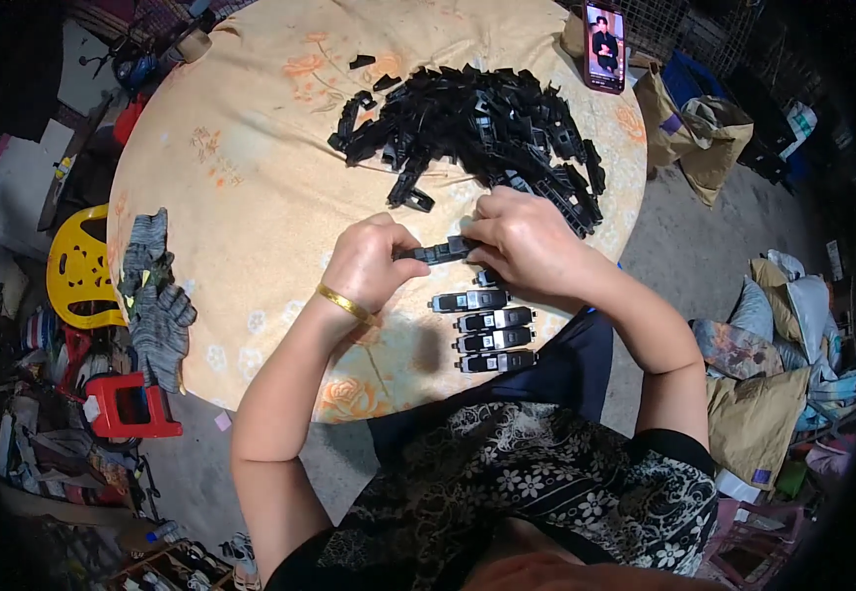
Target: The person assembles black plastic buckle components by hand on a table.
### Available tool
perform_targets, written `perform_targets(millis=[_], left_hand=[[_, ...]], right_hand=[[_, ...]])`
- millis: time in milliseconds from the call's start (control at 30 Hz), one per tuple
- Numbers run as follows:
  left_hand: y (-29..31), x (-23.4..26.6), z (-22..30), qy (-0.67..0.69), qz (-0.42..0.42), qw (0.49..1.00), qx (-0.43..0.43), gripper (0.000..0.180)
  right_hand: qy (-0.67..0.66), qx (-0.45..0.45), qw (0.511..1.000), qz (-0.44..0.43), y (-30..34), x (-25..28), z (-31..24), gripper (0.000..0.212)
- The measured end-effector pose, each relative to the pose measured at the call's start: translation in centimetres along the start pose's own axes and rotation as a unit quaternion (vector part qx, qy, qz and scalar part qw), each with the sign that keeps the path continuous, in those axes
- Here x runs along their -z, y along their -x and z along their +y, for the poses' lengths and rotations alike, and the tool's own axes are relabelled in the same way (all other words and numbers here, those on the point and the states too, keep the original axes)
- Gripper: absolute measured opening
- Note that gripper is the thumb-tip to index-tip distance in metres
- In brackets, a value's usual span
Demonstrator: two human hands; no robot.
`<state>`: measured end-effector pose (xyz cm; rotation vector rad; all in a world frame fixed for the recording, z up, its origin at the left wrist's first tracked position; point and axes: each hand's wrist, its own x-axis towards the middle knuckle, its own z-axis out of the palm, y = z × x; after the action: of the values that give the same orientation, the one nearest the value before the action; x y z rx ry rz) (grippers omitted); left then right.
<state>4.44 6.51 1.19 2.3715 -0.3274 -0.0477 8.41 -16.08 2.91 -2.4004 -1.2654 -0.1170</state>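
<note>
Between my two hands, just above the cloth, is a long black plastic part (438, 253). My left hand (367, 261) pinches its left end between thumb and fingers. My right hand (524, 241) grips the other end, its fingers partly covering the part. Right below my hands several similar black parts lie in a column, such as one black plastic part (469, 301) near the top, and another sits partly hidden under my right hand. Beyond my hands spreads a large heap of loose black plastic pieces (467, 123).
A flowered cloth (241, 227) covers the round table. A phone (604, 47) stands upright at the far right edge. Grey knitted gloves (157, 305) hang over the left edge beside a yellow plastic stool (83, 266) and a red stool (137, 414). Sacks (704, 138) stand right.
</note>
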Motion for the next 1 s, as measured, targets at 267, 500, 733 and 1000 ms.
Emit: perform_targets(millis=[267,500,733,1000], left_hand=[[-0.1,-0.5,0.3,0.032,-0.014,0.999,-0.033,0.023],[-1.3,2.2,-0.1,0.050,-0.061,0.995,-0.066,0.017],[-3.6,0.7,-2.8,-0.124,0.132,0.961,-0.210,0.036],[-1.2,0.9,0.6,0.026,-0.042,0.991,-0.121,0.039]], right_hand=[[-0.045,0.079,0.995,0.034,-0.9,-1.7,-0.2,0.023],[-0.103,-0.014,0.990,0.098,-3.1,-2.0,2.3,0.028],[0.020,0.018,0.996,0.085,-5.7,-5.0,2.2,0.027],[-0.120,-0.074,0.989,0.032,-0.8,-2.3,1.3,0.022]])
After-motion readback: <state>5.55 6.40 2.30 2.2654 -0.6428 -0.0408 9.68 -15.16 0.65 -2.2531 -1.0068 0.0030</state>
